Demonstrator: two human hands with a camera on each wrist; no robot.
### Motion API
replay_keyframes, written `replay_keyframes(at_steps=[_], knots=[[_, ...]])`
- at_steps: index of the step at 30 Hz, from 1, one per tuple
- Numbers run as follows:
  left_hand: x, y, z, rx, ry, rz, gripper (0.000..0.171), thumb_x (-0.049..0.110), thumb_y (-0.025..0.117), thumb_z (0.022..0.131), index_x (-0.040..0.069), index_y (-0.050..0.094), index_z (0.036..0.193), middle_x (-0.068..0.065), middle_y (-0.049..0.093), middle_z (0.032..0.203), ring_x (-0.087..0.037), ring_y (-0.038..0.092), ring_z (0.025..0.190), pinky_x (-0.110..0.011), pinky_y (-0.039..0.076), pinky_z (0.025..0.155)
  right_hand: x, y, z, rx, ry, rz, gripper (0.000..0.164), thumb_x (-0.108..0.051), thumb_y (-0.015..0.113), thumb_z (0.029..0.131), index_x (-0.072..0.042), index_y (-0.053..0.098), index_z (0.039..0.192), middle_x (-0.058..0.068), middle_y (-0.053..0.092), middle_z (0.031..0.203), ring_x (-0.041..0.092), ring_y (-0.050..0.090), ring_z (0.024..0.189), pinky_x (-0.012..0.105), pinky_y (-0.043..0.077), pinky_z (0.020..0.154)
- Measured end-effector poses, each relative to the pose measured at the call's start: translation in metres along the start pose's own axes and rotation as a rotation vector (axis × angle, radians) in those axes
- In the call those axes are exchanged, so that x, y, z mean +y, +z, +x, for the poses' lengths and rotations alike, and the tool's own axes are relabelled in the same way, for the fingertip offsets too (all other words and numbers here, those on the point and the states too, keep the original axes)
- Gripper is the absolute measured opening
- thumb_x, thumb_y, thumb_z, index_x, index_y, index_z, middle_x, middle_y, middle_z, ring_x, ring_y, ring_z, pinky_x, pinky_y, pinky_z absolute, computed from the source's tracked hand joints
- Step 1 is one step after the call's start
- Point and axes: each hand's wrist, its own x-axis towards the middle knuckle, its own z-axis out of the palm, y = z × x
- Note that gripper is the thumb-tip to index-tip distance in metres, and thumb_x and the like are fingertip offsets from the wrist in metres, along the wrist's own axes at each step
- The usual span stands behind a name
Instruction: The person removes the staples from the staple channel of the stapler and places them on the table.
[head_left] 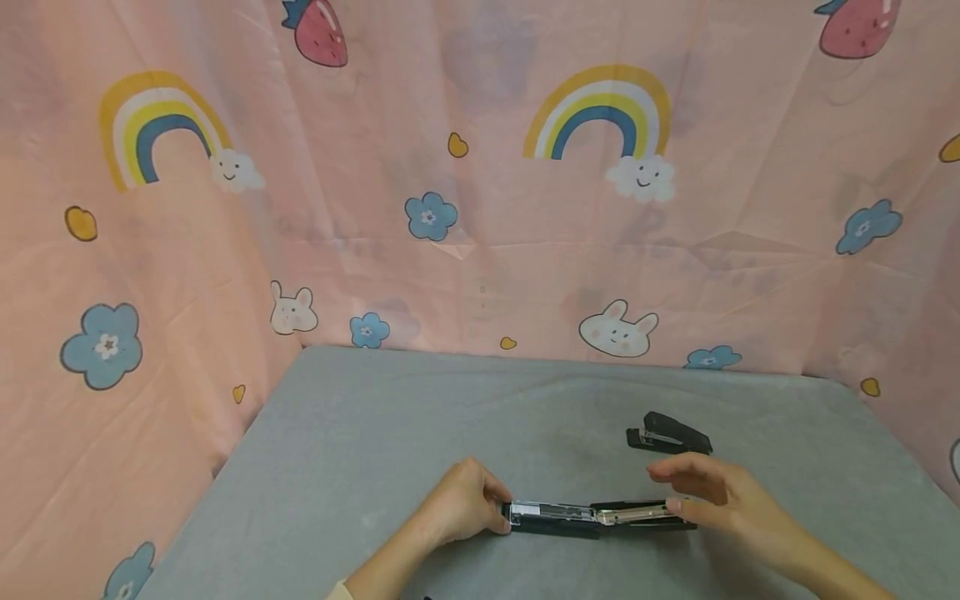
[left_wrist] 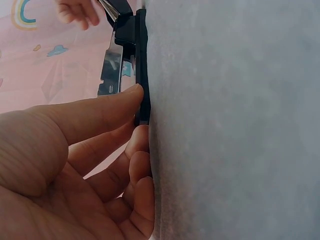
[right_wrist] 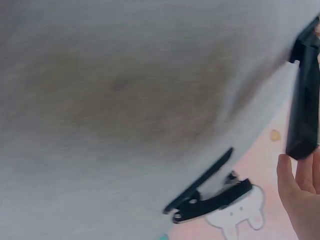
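Note:
A black stapler (head_left: 558,518) lies swung wide open on the grey cloth, its metal inner parts facing up. My left hand (head_left: 467,504) pinches the left end of its base; in the left wrist view the thumb (left_wrist: 107,112) presses along the base's side while the other fingers curl beneath. At the opposite end, my right hand (head_left: 720,496) is close by the raised top arm (head_left: 645,514), thumb at its tip and fingers spread loosely. In the right wrist view, the fingers (right_wrist: 287,175) overlap the end of that black arm (right_wrist: 304,110).
A second black stapler (head_left: 671,433) rests on the grey cloth-covered table (head_left: 360,433), behind my right hand, its top slightly raised. A pink printed curtain (head_left: 480,275) hangs along the table's back and left side.

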Motion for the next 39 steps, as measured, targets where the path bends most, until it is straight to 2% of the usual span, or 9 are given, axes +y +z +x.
replay_keyframes(at_steps=[4,14,16,21,24,27,30,34,39], knots=[[0.0,0.0,0.0,0.001,0.0,0.003,0.028,-0.014,0.088,0.066,-0.001,0.08,0.089,0.001,0.06,0.06,-0.012,0.046,0.055,-0.028,0.034,0.051,-0.012,0.007,0.004,0.042,-0.068,-0.029,0.031,-0.001,0.063,0.102,0.0,0.062,0.133,-0.006,0.068,0.131,0.007,0.064,0.117,0.023,0.053,0.093],[0.001,0.0,-0.001,0.0,-0.001,0.011,0.028,-0.013,0.088,0.066,0.0,0.081,0.089,0.0,0.062,0.06,-0.012,0.046,0.055,-0.029,0.034,0.051,-0.031,0.023,0.009,0.051,-0.084,0.027,0.033,0.0,0.061,0.103,-0.002,0.062,0.136,-0.002,0.07,0.13,0.013,0.068,0.114,0.03,0.058,0.086],[0.001,0.0,-0.001,0.0,-0.002,0.009,0.028,-0.013,0.088,0.066,0.0,0.08,0.089,0.0,0.062,0.06,-0.012,0.046,0.055,-0.029,0.034,0.051,-0.032,0.026,0.011,0.054,-0.059,0.047,0.032,-0.002,0.06,0.103,-0.001,0.062,0.136,-0.003,0.07,0.13,0.013,0.069,0.114,0.03,0.057,0.087],[0.001,0.0,-0.002,0.001,-0.005,0.011,0.028,-0.013,0.088,0.067,0.0,0.08,0.089,-0.001,0.062,0.061,-0.012,0.047,0.055,-0.029,0.035,0.051,-0.03,0.034,0.016,-0.007,0.009,0.193,0.034,-0.004,0.056,0.106,0.007,0.054,0.138,-0.001,0.069,0.129,0.015,0.069,0.116,0.036,0.058,0.09],[0.001,-0.001,-0.001,0.002,-0.01,0.01,0.028,-0.013,0.088,0.067,0.0,0.08,0.09,-0.001,0.062,0.061,-0.013,0.047,0.056,-0.029,0.035,0.052,-0.028,0.041,0.022,-0.051,0.045,0.296,0.036,-0.005,0.053,0.108,0.011,0.05,0.141,0.005,0.068,0.131,0.018,0.07,0.116,0.042,0.058,0.09],[0.001,0.0,-0.001,0.002,-0.013,0.011,0.027,-0.013,0.088,0.067,0.001,0.081,0.09,-0.001,0.061,0.061,-0.013,0.047,0.056,-0.029,0.035,0.052,-0.029,0.049,0.027,-0.073,0.097,0.355,0.042,-0.008,0.052,0.108,0.015,0.045,0.143,0.013,0.066,0.132,0.021,0.071,0.114,0.042,0.059,0.09],[0.001,0.0,-0.001,0.002,-0.008,0.016,0.027,-0.013,0.089,0.067,0.001,0.081,0.089,0.0,0.061,0.06,-0.012,0.046,0.055,-0.029,0.034,0.051,-0.03,0.058,0.031,-0.082,0.169,0.386,0.049,-0.012,0.054,0.108,0.017,0.041,0.145,0.017,0.066,0.13,0.023,0.07,0.11,0.04,0.059,0.089],[0.0,0.0,-0.001,0.004,-0.002,0.021,0.027,-0.013,0.089,0.067,0.001,0.081,0.089,0.001,0.06,0.059,-0.012,0.046,0.054,-0.029,0.034,0.05,-0.03,0.07,0.036,-0.104,0.267,0.433,0.054,-0.017,0.055,0.107,0.017,0.04,0.146,0.015,0.068,0.123,0.023,0.069,0.106,0.039,0.059,0.087],[0.0,0.0,-0.001,0.007,-0.005,0.021,0.027,-0.013,0.089,0.066,0.001,0.081,0.089,0.001,0.059,0.059,-0.012,0.046,0.054,-0.029,0.034,0.05,-0.026,0.084,0.041,-0.145,0.339,0.467,0.056,-0.017,0.056,0.106,0.02,0.039,0.145,0.013,0.071,0.116,0.023,0.07,0.102,0.04,0.059,0.083]])
